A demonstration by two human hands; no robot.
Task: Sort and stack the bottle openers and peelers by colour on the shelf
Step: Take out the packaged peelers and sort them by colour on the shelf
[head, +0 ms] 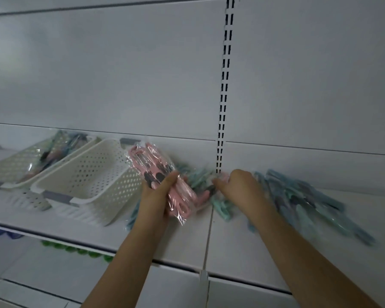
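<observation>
pink wrapped bundle clamped in left grip; right grip state unclear

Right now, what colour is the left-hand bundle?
Pink, in clear wrap: bundle in the left hand, head view.

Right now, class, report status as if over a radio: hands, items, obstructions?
Left hand gripping pink wrapped bundle above shelf. Right hand reaching into teal pile; its grip unclear. Blue pile right. Empty white basket left, nothing blocking.
</observation>
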